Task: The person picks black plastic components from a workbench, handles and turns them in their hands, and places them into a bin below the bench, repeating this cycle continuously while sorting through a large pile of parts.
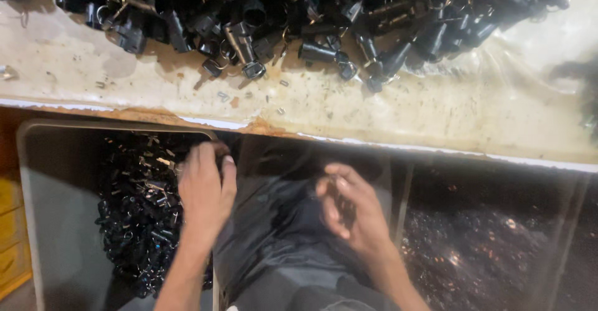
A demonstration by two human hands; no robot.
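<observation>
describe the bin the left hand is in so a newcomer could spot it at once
Below the worn pale bench edge sit containers. The grey bin is leftmost, under the left hand, rounded-cornered and holding small glossy black parts. Its neighbour to the right is clear-walled, with dark, glinting contents.

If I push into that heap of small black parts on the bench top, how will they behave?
The heap of black parts would probably scatter rather than slide together: the pieces lie loose. Many look cylindrical, so some may roll toward the worn bench edge. Wire rings on several could snag and drag neighbours along.
</observation>
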